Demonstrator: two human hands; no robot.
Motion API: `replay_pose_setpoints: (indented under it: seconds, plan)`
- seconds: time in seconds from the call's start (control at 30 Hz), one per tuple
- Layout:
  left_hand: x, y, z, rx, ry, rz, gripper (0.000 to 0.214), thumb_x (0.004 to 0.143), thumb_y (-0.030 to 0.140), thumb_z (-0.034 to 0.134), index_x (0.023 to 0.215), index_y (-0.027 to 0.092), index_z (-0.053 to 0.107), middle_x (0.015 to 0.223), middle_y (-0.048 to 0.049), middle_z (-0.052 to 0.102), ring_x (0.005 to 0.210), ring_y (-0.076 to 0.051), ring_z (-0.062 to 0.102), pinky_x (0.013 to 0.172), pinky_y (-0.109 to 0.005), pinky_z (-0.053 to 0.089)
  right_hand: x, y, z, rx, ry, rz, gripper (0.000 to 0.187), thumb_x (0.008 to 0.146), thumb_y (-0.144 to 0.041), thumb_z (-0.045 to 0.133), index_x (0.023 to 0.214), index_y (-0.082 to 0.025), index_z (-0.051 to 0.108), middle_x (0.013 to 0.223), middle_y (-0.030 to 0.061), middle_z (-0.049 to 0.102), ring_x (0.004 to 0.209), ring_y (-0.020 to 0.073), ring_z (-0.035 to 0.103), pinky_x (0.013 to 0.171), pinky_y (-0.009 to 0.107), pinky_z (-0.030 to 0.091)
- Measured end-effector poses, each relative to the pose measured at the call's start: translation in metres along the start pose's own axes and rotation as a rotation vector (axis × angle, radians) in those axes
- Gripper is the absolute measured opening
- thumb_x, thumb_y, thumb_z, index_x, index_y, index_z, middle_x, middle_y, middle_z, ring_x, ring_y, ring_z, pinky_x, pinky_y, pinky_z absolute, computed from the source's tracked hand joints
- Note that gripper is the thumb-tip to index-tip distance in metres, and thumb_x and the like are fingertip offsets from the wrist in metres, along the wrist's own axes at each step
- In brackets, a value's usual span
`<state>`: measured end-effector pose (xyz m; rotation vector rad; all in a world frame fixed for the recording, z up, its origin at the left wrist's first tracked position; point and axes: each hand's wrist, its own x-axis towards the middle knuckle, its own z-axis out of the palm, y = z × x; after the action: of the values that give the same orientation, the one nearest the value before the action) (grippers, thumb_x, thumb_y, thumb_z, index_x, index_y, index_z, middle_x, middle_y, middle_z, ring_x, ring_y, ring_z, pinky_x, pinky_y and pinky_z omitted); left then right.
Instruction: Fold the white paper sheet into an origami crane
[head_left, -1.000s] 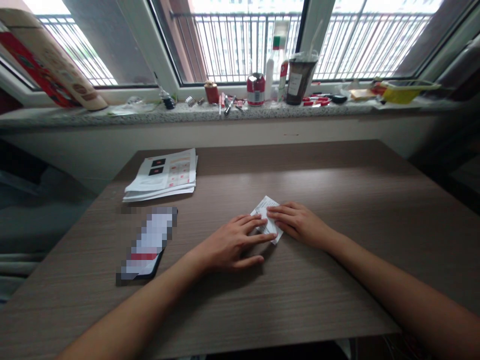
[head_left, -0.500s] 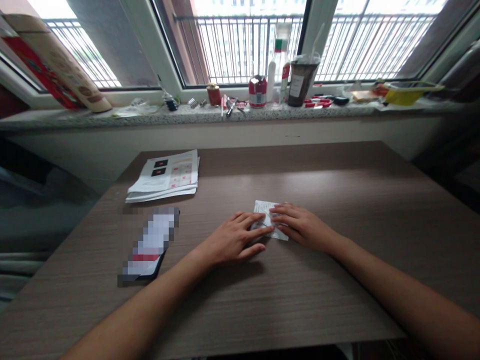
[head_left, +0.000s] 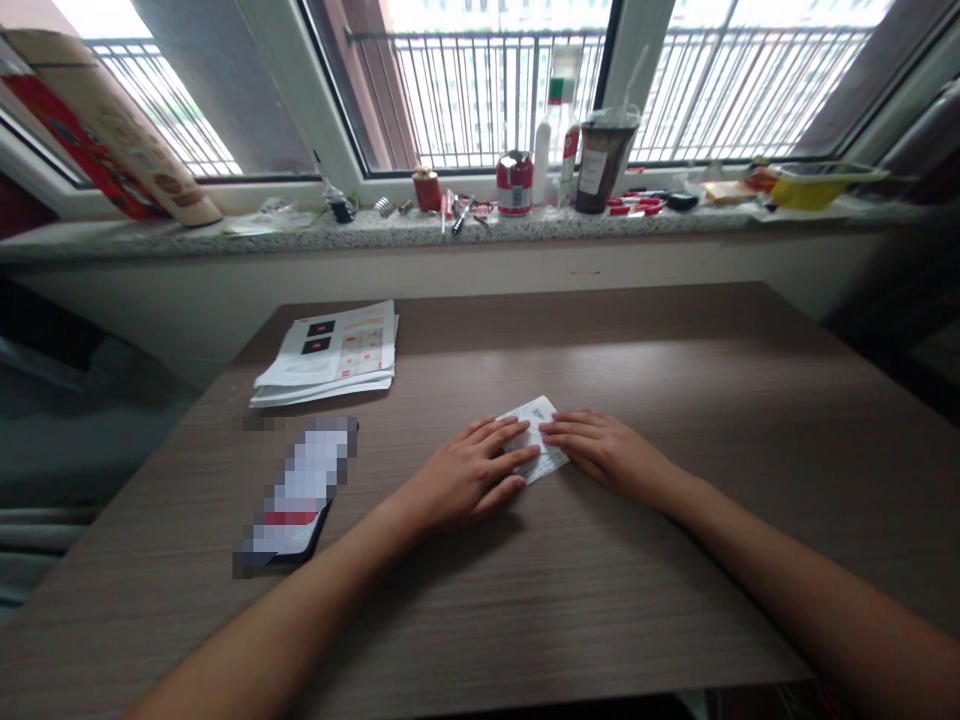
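Note:
A small folded piece of printed paper lies on the brown wooden table, one corner pointing towards the window. From the left, my left hand rests palm down with its fingers stretched over the paper's left part, the thumb near its lower corner. My right hand comes in from the right, its fingers extended and lying flat on the right part. Fingers hide the paper's left and right corners. Neither hand grasps anything.
A phone with a blurred-out screen lies left of my left forearm. Behind it is a stack of printed sheets. Along the stone windowsill stand a red can, a drink cup with a straw and a yellow container.
The paper has turned, so that a corner now points towards the window and another towards me. Both hands have shifted slightly, with fingertips still on it.

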<state>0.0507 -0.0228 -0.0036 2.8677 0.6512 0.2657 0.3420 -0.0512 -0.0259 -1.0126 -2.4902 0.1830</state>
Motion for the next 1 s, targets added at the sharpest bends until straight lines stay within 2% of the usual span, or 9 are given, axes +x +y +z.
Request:
replay_pose_setpoints:
  seconds: [0.17,0.37,0.47,0.67,0.73,0.83,0.93,1.0]
  plan:
    - [-0.001,0.0,-0.002,-0.03,-0.04,-0.019,0.049,0.108,0.046,0.042,0.154,0.03,0.045,0.161,-0.0076,0.043,0.143,-0.029,0.045,0.119,-0.05,0.034,0.0,0.001,-0.003,-0.055,0.042,0.052,0.033,0.102,-0.017,0.056,0.13,-0.028,0.069,0.14,0.008,0.066,0.131,0.0269,0.061,0.109,0.054,0.05]
    - [0.0,0.014,0.005,0.053,0.007,-0.064,0.056,0.107,0.053,0.04,0.155,0.026,0.042,0.149,-0.0123,0.052,0.144,-0.032,0.041,0.118,-0.05,0.035,0.001,0.001,-0.006,-0.037,0.091,0.149,0.022,0.102,-0.024,0.056,0.118,-0.023,0.072,0.125,0.011,0.07,0.115,0.0272,0.066,0.098,0.048,0.056]
    - [0.001,0.019,0.006,0.071,0.002,-0.082,0.059,0.107,0.054,0.039,0.156,0.022,0.042,0.151,-0.0143,0.05,0.141,-0.033,0.044,0.117,-0.049,0.038,0.001,0.001,-0.004,-0.017,0.103,0.179,0.024,0.103,-0.025,0.054,0.12,-0.023,0.071,0.121,0.0107,0.071,0.113,0.0269,0.066,0.098,0.047,0.056]
    - [0.001,0.022,0.002,-0.026,-0.013,-0.043,0.057,0.107,0.054,0.04,0.152,0.02,0.045,0.154,-0.0105,0.05,0.138,-0.03,0.048,0.117,-0.046,0.038,0.003,0.001,-0.002,-0.012,0.103,0.195,0.03,0.103,-0.024,0.052,0.129,-0.022,0.068,0.131,0.0122,0.068,0.119,0.0287,0.063,0.103,0.049,0.053]
    - [0.001,0.023,0.002,-0.034,-0.016,-0.043,0.057,0.106,0.054,0.041,0.151,0.019,0.047,0.155,-0.0114,0.049,0.139,-0.031,0.047,0.119,-0.047,0.038,0.005,-0.002,-0.002,0.018,0.127,0.212,0.026,0.103,-0.024,0.054,0.124,-0.023,0.069,0.126,0.0117,0.069,0.116,0.0282,0.064,0.101,0.048,0.053]
    - [0.001,0.025,0.003,-0.016,-0.014,-0.045,0.059,0.105,0.055,0.043,0.15,0.017,0.049,0.154,-0.0124,0.05,0.14,-0.033,0.047,0.119,-0.049,0.038,0.007,-0.009,-0.002,0.086,0.159,0.245,0.013,0.1,-0.026,0.061,0.107,-0.022,0.071,0.111,0.0098,0.071,0.105,0.026,0.066,0.094,0.043,0.054]
    - [0.001,0.027,0.003,-0.009,-0.007,-0.047,0.061,0.105,0.057,0.043,0.149,0.016,0.05,0.151,-0.0137,0.053,0.138,-0.034,0.049,0.118,-0.048,0.039,0.008,-0.017,0.001,0.148,0.14,0.26,0.002,0.095,-0.022,0.067,0.096,-0.022,0.069,0.104,0.0079,0.07,0.101,0.0247,0.065,0.09,0.04,0.053]
    - [0.001,0.028,0.003,-0.014,0.0,-0.043,0.061,0.105,0.056,0.043,0.15,0.016,0.05,0.15,-0.014,0.054,0.137,-0.033,0.05,0.117,-0.048,0.041,0.009,-0.02,0.003,0.165,0.127,0.274,0.002,0.093,-0.019,0.069,0.093,-0.022,0.068,0.103,0.0073,0.069,0.102,0.0247,0.064,0.091,0.039,0.052]
